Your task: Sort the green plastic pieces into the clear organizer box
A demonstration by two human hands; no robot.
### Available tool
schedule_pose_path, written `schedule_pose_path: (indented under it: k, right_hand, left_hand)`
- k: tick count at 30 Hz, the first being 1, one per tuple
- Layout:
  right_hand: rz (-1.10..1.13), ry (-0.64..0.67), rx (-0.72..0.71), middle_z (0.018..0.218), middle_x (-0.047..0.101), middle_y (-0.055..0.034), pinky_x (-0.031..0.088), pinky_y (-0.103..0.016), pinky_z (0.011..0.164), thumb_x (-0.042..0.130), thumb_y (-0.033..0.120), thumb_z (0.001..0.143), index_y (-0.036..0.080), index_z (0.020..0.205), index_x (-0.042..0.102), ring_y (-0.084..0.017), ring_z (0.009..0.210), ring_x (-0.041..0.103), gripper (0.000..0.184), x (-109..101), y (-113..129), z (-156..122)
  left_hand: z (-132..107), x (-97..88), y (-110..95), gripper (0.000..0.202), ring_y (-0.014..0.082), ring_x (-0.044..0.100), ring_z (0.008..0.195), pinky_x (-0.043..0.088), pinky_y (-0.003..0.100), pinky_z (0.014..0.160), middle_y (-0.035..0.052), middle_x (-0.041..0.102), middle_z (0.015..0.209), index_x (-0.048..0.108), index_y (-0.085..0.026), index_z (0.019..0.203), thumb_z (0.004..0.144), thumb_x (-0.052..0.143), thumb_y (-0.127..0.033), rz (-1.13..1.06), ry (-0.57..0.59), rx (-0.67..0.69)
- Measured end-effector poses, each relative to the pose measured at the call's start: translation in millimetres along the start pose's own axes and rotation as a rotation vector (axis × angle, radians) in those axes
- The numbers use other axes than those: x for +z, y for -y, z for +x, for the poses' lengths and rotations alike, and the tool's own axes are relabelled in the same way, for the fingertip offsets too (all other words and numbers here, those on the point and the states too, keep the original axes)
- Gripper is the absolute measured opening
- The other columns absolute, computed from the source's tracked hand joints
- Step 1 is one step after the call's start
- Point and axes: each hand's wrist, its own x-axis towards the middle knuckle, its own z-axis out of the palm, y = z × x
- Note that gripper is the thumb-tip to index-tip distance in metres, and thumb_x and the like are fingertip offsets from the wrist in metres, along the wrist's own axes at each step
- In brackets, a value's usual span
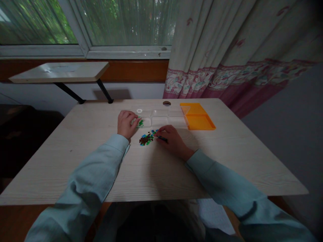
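Pieces (pixel 145 139), small and coloured brown, green and blue, lie heaped loosely on the table (pixel 141 178), with a few strays at the heap's right edge. Just right of the pieces is the right hand (pixel 173 139), fingers pinched narrow around a slim dark tool (pixel 163 138), perhaps tweezers, whose pale tip points at the heap. Just beyond the pieces, and reaching off to their right, sits a clear box (pixel 151 121) divided into compartments. Beyond the pieces and slightly to their left, some green bits (pixel 140 123) lie in its near left compartment. Left of those, the left hand (pixel 127 124) is at that end of the box, thumb and fingers close together; I cannot tell whether they grip the wall or a piece. Well to the right of the pieces, and a little beyond them, an orange tray (pixel 202 121) meets or overlaps the box's far end. I judge the step in hand to be sorting pieces out by colour, at the picking stage. A next move seems to call for a light, precise pinch on a single piece, leaving its neighbours undisturbed, with the box held steady.
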Motion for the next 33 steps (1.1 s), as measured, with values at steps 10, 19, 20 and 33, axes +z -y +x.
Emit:
schedule_pose_path:
  k: [10, 19, 20, 33]
  right_hand:
    - [-0.175, 0.182, -0.215, 0.123, 0.055, -0.0059, 0.032, -0.044, 0.104, 0.059, 0.03, 0.086, 0.028, 0.11, 0.063, -0.025, 0.122, 0.041, 0.024, 0, 20, 1]
    - [-0.122, 0.171, -0.128, 0.122, 0.055, -0.0068, 0.035, -0.044, 0.103, 0.06, 0.025, 0.085, 0.024, 0.098, 0.064, -0.024, 0.123, 0.042, 0.014, 0, 16, 0]
    - [-0.118, 0.167, -0.123, 0.122, 0.055, -0.0072, 0.035, -0.045, 0.103, 0.06, 0.025, 0.084, 0.023, 0.097, 0.064, -0.024, 0.124, 0.041, 0.014, 1, 16, -1]
    - [-0.145, 0.164, -0.111, 0.119, 0.057, -0.0089, 0.03, -0.049, 0.108, 0.059, 0.024, 0.085, 0.021, 0.092, 0.063, -0.025, 0.128, 0.038, 0.009, -1, 15, 1]
  left_hand:
    - [-1, 6.0, -11, 0.022, 0.0221, 0.049, 0.094, 0.038, 0.041, 0.086, 0.0058, 0.06, 0.089, 0.066, -0.02, 0.083, 0.086, 0.055, -0.04, -0.013, 0.057, 0.033]
    - [-2, 6.6, -10, 0.021, 0.022, 0.049, 0.095, 0.039, 0.04, 0.086, 0.0057, 0.061, 0.089, 0.066, -0.02, 0.082, 0.086, 0.056, -0.038, -0.023, 0.039, 0.033]
    - [-2, 6.6, -10, 0.021, 0.022, 0.049, 0.095, 0.039, 0.041, 0.086, 0.0056, 0.061, 0.089, 0.066, -0.02, 0.082, 0.086, 0.056, -0.038, -0.025, 0.04, 0.033]
    - [-2, 6.2, -9, 0.021, 0.0218, 0.049, 0.094, 0.039, 0.041, 0.086, 0.0056, 0.061, 0.089, 0.066, -0.02, 0.083, 0.086, 0.056, -0.038, -0.019, 0.073, 0.027]
